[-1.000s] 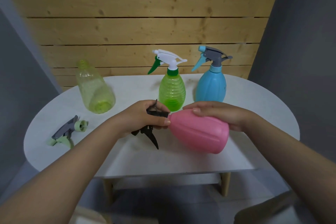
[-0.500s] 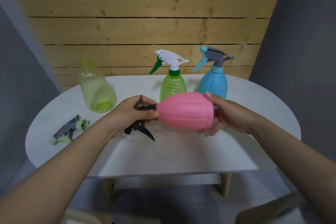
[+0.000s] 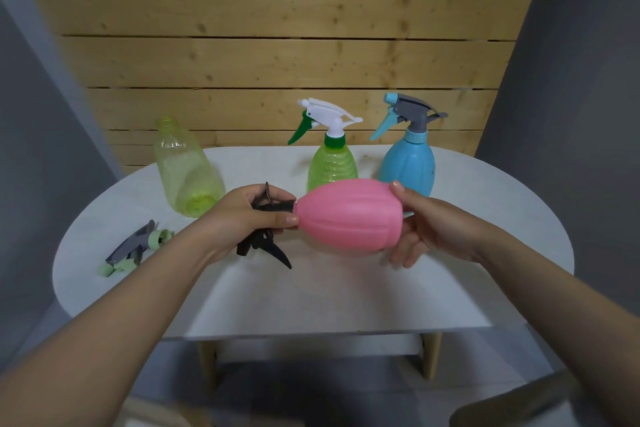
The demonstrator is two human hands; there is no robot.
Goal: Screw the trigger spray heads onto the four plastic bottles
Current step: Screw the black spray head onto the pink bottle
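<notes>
I hold a pink bottle (image 3: 349,215) sideways above the table, its neck pointing left. My right hand (image 3: 420,229) grips its base end. My left hand (image 3: 247,215) is closed around a black trigger spray head (image 3: 266,243) seated at the bottle's neck, its trigger hanging down. A green ribbed bottle (image 3: 331,166) with a white and green head and a blue bottle (image 3: 410,163) with a grey and blue head stand upright at the back. A clear yellow-green bottle (image 3: 187,170) without a head lies on its side at the left. A loose grey and pale green spray head (image 3: 133,248) lies at the table's left edge.
Everything rests on a white oval table (image 3: 346,298) with wooden legs. A wooden plank wall (image 3: 277,45) stands right behind it, with grey walls at both sides. The front half of the tabletop lies below my hands.
The pink bottle has risen off the table and swung level. My right hand has shifted from the bottle's top to its base end. My left hand stays on the black head.
</notes>
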